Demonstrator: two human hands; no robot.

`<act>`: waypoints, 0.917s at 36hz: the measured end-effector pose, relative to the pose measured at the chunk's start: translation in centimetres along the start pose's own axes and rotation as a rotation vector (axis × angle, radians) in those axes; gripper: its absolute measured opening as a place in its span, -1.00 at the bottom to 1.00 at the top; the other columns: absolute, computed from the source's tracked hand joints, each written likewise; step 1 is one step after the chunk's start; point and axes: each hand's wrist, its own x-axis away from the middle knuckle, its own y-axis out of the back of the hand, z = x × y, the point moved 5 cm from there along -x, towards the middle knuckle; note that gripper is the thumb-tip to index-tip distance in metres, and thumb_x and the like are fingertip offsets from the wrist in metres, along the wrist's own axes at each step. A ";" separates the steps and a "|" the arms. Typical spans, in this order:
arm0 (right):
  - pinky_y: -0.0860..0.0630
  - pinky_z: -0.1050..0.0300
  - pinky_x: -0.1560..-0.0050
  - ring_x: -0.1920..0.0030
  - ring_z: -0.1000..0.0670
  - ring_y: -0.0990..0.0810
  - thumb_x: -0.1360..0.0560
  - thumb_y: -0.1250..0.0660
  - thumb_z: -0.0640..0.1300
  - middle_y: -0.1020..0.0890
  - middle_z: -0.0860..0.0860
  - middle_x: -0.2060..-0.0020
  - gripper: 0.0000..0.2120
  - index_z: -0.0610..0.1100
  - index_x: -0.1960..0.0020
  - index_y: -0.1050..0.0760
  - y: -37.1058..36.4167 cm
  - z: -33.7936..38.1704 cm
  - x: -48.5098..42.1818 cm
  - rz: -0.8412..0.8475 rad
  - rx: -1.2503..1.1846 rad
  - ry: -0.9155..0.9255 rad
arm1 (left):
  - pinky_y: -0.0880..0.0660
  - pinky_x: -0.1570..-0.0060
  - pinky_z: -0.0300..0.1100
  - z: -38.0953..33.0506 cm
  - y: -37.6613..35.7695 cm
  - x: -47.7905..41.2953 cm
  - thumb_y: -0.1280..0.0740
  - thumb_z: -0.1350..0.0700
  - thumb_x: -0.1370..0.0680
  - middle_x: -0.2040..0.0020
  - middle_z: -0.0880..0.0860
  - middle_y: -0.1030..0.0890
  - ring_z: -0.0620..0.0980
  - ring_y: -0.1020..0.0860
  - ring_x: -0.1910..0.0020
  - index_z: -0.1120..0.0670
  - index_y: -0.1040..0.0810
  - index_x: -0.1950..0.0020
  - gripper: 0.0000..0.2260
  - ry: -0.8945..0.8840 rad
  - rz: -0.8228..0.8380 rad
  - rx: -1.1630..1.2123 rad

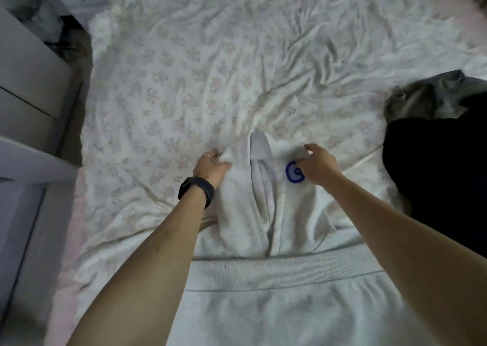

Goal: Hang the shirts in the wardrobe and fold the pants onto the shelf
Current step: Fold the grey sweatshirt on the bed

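At six o'clock, closest to the person, the pale grey pants (263,229) are lying on the bed (184,82), with the ribbed band (284,266) nearest and a bunched length running away toward twelve. The left hand (210,165) is pinching the fabric's far edge at eleven o'clock. At one, the right hand (316,165) is curling its fingers into the cloth beside a blue logo (292,173). The fleece is looking soft, light and floppy, so it will probably be sagging unless taken by two corners or by the band. Farther off, at three o'clock, dark clothes (434,161) are sitting in a heap.
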 end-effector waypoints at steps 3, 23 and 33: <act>-0.46 0.22 0.20 0.10 -0.02 -0.57 -0.55 -0.27 -0.19 -0.66 0.00 0.04 -0.72 0.06 -0.18 -0.58 1.2 0.5 1.7 -0.058 -0.174 0.095 | -0.54 0.24 -0.23 -0.6 0.3 2.4 -0.37 0.22 -0.51 0.10 0.00 -0.72 -0.02 -0.64 0.18 0.11 -0.67 -0.18 -0.74 -0.015 -0.005 0.183; -0.53 -0.16 -0.23 -0.36 -0.22 -0.52 -0.29 -0.39 -0.46 -0.61 -0.08 -0.26 -0.50 -0.12 -0.18 -0.66 -2.3 -18.2 33.6 0.039 0.439 0.302 | -0.34 -0.32 -0.16 17.4 -2.4 33.2 -0.29 0.23 -0.49 -0.26 -0.08 -0.54 0.00 -0.47 -0.30 -0.06 -0.63 -0.26 -0.61 -0.400 0.419 -0.942; 0.10 -0.26 -0.57 -0.64 -0.09 0.13 -0.64 0.02 0.30 0.08 -0.02 -0.65 -0.38 0.16 -0.64 -0.01 -7.3 -14.7 29.5 -0.044 0.594 0.508 | 0.34 -0.49 0.27 15.8 -7.4 27.6 -0.09 -0.34 -0.56 -0.65 -0.05 0.18 0.13 0.26 -0.61 -0.25 0.03 -0.62 -0.34 -0.518 0.153 -1.110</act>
